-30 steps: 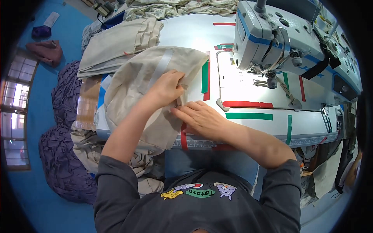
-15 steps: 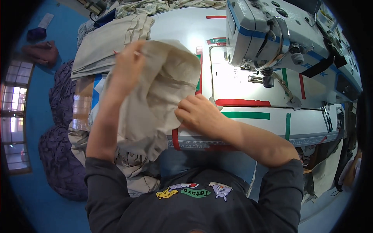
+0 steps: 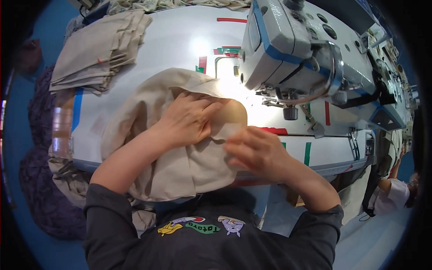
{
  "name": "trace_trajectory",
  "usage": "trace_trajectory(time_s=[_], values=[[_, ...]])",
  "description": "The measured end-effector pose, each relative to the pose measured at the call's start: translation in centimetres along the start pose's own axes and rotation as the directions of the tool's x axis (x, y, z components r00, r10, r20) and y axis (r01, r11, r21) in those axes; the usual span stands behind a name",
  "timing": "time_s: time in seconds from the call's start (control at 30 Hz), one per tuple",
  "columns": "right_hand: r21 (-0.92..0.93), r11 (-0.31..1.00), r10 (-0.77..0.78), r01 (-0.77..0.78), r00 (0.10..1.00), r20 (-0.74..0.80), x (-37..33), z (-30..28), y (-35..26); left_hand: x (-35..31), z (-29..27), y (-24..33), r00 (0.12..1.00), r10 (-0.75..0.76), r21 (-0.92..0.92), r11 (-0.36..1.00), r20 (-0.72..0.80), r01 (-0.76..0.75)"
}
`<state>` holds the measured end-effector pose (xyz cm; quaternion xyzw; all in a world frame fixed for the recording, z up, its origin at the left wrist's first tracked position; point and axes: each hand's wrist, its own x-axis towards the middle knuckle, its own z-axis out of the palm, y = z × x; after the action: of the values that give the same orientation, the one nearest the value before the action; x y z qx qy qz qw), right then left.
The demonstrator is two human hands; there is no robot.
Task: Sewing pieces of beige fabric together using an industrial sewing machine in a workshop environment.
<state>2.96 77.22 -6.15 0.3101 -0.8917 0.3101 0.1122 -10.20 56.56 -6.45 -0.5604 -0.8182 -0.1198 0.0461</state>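
A large piece of beige cloth (image 3: 173,173) lies bunched and folded over the front of the sewing table, its lower part hanging past the edge. My left hand (image 3: 191,118) is closed on a fold in its upper middle, fingertips tucked under the layer. At the cloth's right side my right hand (image 3: 258,150) has its fingers curled at the edge, where a crease runs toward them; they are slightly blurred. The sewing machine (image 3: 292,58) stands just beyond, its lit needle area close to the cloth's upper right.
A stack of folded beige pieces (image 3: 96,51) lies at the back left of the white table (image 3: 175,38). Dark gathered fabric (image 3: 38,180) hangs at the left. Thread snips (image 3: 355,146) sit near the front right. Another person's arm (image 3: 391,177) shows at the far right.
The cloth has been lowered and spread toward the table's front. My left hand came down and right onto its middle; my right hand shifted right and slightly down. The view has turned too.
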Motion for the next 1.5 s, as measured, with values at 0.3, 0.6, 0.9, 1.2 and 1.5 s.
trace_trajectory(time_s=[0.3,0.6,0.9,1.2,1.5], values=[[-0.490,0.850,0.181,-0.192,0.981,-0.070,-1.1,0.5,3.9,4.8,2.7,-1.6,0.998,-0.025,0.072,0.997,-0.063,0.030],[-0.202,0.820,0.492,-0.535,0.840,-0.230,-1.2,-0.9,8.0,4.5,3.2,1.1,0.996,-0.041,0.016,0.999,-0.074,0.043],[-0.341,0.709,0.650,-0.617,0.760,-0.023,-2.3,-0.1,11.2,1.8,4.0,3.3,0.994,-0.037,-0.232,0.973,-0.104,0.012],[-0.682,0.364,0.887,-0.635,0.460,0.045,-2.5,-1.7,10.6,2.8,3.0,-0.7,0.970,0.244,-0.042,0.969,0.015,-0.243],[-0.086,0.993,-0.077,0.081,0.996,0.048,-1.4,-1.8,4.6,-1.9,1.6,9.0,0.998,-0.026,-0.563,0.825,0.049,0.049]])
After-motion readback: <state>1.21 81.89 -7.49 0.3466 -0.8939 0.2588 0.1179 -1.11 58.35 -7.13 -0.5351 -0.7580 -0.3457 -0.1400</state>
